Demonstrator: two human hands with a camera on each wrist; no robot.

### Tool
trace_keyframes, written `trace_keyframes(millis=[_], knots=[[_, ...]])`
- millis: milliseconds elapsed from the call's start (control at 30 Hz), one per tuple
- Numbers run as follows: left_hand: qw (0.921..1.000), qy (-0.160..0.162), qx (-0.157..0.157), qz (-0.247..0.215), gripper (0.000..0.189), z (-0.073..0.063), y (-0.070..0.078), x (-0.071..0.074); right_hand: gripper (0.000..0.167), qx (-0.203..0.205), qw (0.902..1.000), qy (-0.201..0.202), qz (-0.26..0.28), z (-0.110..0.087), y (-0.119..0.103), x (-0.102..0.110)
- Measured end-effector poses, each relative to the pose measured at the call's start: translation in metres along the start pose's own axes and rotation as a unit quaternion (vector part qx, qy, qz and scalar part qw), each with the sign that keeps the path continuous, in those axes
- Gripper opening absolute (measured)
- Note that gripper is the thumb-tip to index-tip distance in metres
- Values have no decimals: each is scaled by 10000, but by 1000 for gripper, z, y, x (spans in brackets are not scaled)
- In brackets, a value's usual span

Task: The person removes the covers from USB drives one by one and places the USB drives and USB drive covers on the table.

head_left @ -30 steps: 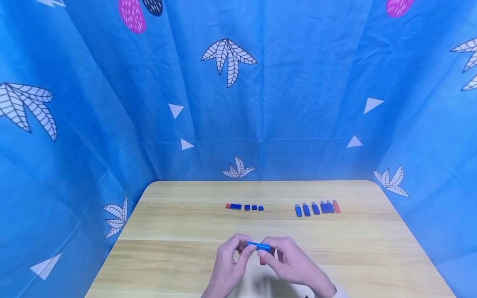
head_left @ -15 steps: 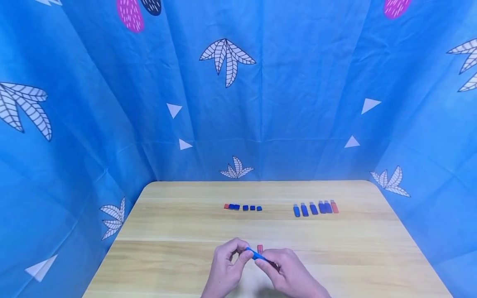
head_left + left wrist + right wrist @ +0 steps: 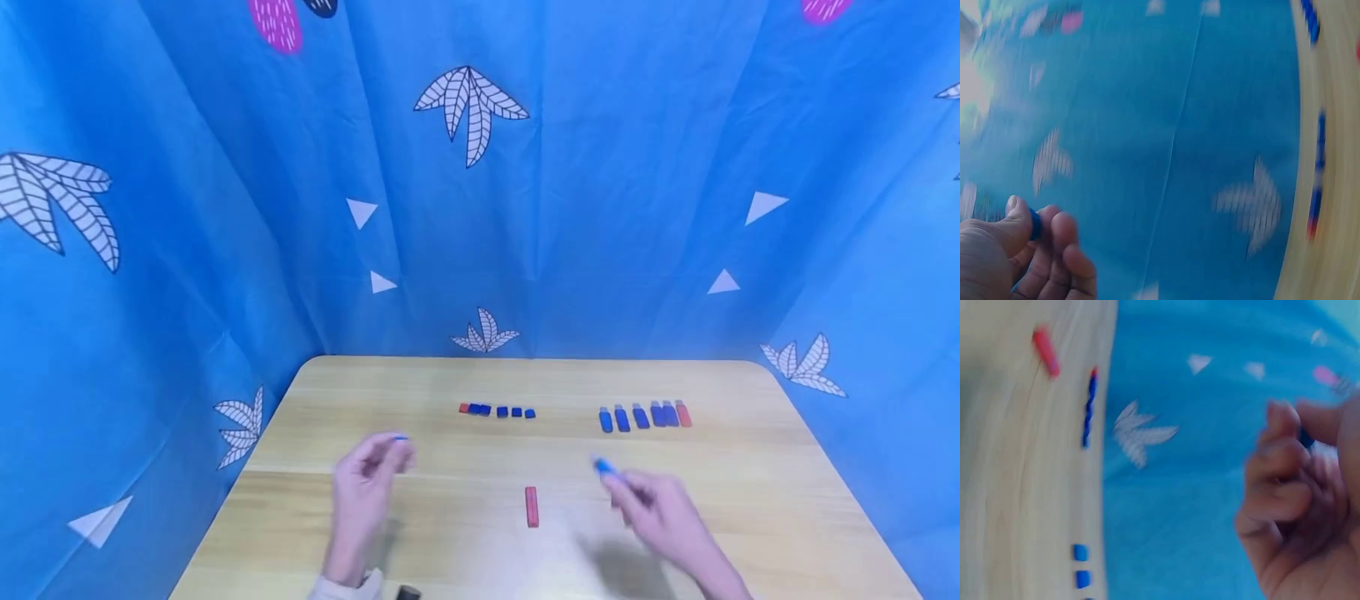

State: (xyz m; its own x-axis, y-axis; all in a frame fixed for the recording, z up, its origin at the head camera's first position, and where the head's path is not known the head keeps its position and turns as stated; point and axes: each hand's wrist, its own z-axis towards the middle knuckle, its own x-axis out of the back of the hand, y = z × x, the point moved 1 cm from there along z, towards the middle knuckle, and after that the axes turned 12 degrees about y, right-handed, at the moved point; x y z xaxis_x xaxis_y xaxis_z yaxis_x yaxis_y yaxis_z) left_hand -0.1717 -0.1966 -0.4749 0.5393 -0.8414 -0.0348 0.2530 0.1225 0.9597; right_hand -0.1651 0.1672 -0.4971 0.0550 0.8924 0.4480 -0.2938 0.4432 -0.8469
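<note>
In the head view my left hand (image 3: 366, 487) is raised over the left of the table, a small blue cap (image 3: 401, 438) pinched between thumb and fingers. The left wrist view shows the edge of the blue cap (image 3: 1035, 225) between the fingertips. Over the right side, my right hand (image 3: 663, 512) pinches a blue USB flash drive (image 3: 604, 467), its end pointing up and left; the hand mostly hides it in the right wrist view. On the table between both hands lies a red flash drive (image 3: 532, 507) with its cap on.
Toward the back, a row holds several blue caps (image 3: 502, 412) and a red cap (image 3: 464, 408). Right of it stand out several uncapped blue flash drives (image 3: 622, 418) and a red one (image 3: 683, 414). A patterned blue curtain (image 3: 615, 208) surrounds the table (image 3: 450, 533).
My hands have moved apart, left and right. The blue flash drive they both held is now separated, cap in the left hand and drive in the right. The red drive is fully uncovered.
</note>
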Motion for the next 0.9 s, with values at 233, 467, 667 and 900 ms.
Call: trace_keyframes(millis=[233,467,667,900], knots=[[9961,-863,104,157,18,-31,-16,-34,46,-1720,9836,334,-425,71,50,-22],[9927,-1113,-423,198,22,-40,-30,-40,40,-2551,9668,-139,-62,104,87,-37],[9895,-1370,-22,456,19,-42,-31,-46,39,-3430,9384,-135,398,107,105,-47],[9853,-1542,81,736,13,-40,-28,-54,35,-3635,9312,-46,276,108,112,-51]])
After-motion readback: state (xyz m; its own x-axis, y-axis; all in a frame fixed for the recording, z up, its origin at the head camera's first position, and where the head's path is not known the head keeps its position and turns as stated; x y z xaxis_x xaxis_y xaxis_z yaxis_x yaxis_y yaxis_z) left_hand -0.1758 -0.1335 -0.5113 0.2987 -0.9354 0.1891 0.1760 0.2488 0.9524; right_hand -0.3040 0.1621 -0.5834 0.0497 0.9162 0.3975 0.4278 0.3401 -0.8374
